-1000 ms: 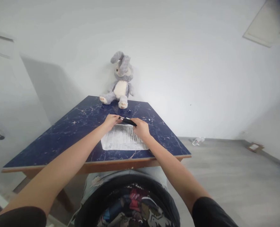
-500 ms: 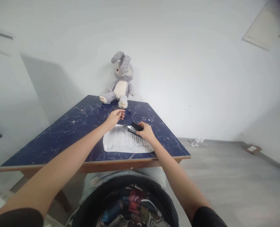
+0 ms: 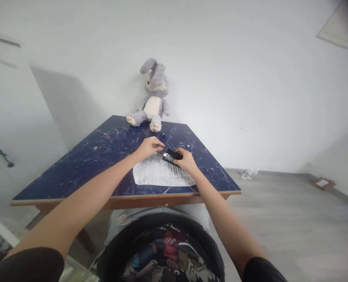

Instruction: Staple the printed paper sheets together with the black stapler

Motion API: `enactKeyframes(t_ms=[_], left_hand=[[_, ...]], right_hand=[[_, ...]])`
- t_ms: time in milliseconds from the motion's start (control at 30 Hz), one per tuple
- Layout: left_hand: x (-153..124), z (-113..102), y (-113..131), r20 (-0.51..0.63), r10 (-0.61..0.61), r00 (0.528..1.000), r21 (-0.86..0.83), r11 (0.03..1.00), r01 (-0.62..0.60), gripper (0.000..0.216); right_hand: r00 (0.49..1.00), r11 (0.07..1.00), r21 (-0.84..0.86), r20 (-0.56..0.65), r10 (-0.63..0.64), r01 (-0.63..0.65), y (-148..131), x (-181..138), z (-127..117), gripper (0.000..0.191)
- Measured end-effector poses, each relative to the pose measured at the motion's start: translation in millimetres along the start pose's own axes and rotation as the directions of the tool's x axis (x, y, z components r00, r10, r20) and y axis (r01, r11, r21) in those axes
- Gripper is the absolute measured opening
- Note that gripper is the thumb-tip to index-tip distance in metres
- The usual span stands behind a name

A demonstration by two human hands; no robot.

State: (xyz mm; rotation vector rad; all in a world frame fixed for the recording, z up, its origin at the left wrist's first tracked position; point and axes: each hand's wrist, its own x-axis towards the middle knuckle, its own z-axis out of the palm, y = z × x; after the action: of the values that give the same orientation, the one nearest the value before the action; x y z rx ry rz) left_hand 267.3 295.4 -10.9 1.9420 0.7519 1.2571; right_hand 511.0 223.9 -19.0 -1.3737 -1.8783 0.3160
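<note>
My right hand (image 3: 187,160) is closed around a black stapler (image 3: 173,154), which is hinged open so its metal rail points left. It hovers over the far edge of a printed paper sheet (image 3: 161,175) lying on the dark blue marble-patterned table (image 3: 97,156). The fingers of my left hand (image 3: 149,145) are pinched together right at the tip of the stapler's metal rail. What they hold is too small to make out.
A grey plush bunny (image 3: 153,98) sits at the table's far edge against the white wall. Small bits (image 3: 162,135) lie on the table near its foot. A white door with a dark handle (image 3: 4,157) is at the left. Grey floor with a bottle (image 3: 249,173) stretches to the right.
My left hand let go of the stapler, reached toward the bunny's foot, then came back pinched to the stapler's tip. My right hand lowered the stapler, now hinged open, over the paper.
</note>
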Motion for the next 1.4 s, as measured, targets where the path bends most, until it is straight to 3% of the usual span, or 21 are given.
enactKeyframes(t_ms=[233,633,733,800,867,933,1000,1167,1233,1300,1367,1400], left_hand=[[0,4,1,0.152,0.087,0.985,0.163,0.980,-0.112,0.013],[-1,6,1,0.106,0.042,0.993,0.200,0.978,-0.063,0.018],[-3,9,10,0.055,0.045,0.997,0.137,0.989,-0.052,0.021],[-5,11,20,0.036,0.057,0.998,0.048,0.997,-0.059,0.034],[-8,11,29,0.014,0.065,0.998,-0.042,0.997,-0.064,0.043],[-10,11,36,0.008,0.058,0.998,-0.104,0.993,-0.057,0.048],[-11,10,39,0.023,0.041,0.999,-0.148,0.988,-0.038,0.049],[-9,13,36,0.018,0.025,1.000,-0.203,0.979,-0.020,0.046],[-7,13,32,0.008,0.030,1.000,-0.196,0.980,-0.028,0.046],[-3,10,27,-0.032,0.040,0.999,-0.155,0.987,-0.045,0.046],[0,3,19,-0.112,0.062,0.992,-0.070,0.995,-0.070,0.044],[1,0,14,-0.148,0.074,0.986,-0.023,0.997,-0.078,0.042]], right_hand=[[1.000,1.000,0.006,0.001,-0.010,0.010,-2,-1,1,0.024],[1.000,1.000,0.004,0.020,-0.016,0.016,-5,-3,0,0.023],[0.991,0.995,-0.024,-0.096,-0.094,0.092,-11,-2,-5,0.022],[0.945,0.963,-0.062,-0.186,-0.270,0.263,-19,1,-8,0.029],[0.860,0.873,-0.078,-0.152,-0.487,0.481,-28,6,-8,0.036],[0.784,0.789,-0.054,-0.090,-0.614,0.612,-34,13,-6,0.033],[0.749,0.756,-0.074,-0.099,-0.655,0.651,-38,18,-3,0.029],[0.725,0.726,-0.149,-0.075,-0.685,0.671,-37,25,-7,0.029],[0.734,0.737,-0.100,-0.068,-0.676,0.669,-32,30,-13,0.024],[0.801,0.803,-0.054,-0.061,-0.596,0.593,-20,42,-22,0.023],[0.927,0.924,-0.107,-0.040,-0.374,0.368,0,60,-33,0.030],[0.980,0.963,-0.200,-0.052,-0.195,0.181,12,71,-38,0.030]])
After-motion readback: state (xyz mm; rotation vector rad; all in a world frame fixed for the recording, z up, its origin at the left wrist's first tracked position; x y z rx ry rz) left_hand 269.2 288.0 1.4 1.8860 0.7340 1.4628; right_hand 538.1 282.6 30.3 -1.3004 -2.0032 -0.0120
